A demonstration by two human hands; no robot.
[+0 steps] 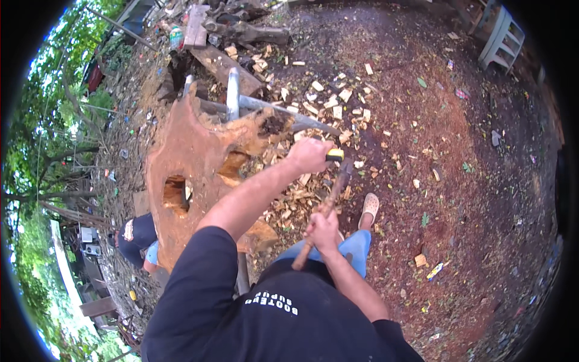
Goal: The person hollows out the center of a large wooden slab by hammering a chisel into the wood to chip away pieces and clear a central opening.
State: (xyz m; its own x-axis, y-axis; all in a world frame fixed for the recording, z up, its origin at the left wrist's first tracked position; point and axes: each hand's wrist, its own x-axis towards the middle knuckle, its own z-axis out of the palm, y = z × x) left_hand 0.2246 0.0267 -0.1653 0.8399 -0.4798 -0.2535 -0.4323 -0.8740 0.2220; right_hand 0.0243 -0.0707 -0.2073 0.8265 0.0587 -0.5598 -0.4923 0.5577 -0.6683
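Observation:
My left hand (pixel 310 155) is closed around a chisel, its yellow and black handle (pixel 335 155) poking out toward the right; the blade is hidden. In my right hand (pixel 322 232) is the wooden handle of a hammer (pixel 333 196), held slantwise. The hammer's dark head is up beside the end of the chisel handle, and I cannot tell whether they touch. To the left lies a large, irregular brown wood slab (pixel 202 142) with hollows cut through it. My left forearm reaches across its right edge, covering part of it.
Pale wood chips (pixel 313 108) litter the ground beyond and beneath the slab's right edge. Grey pipes (pixel 233 93) and a plank (pixel 226 67) lie at its far side. Another person (pixel 136 238) is close to its left edge. A pale ladder-like frame (pixel 503 39) stands far right.

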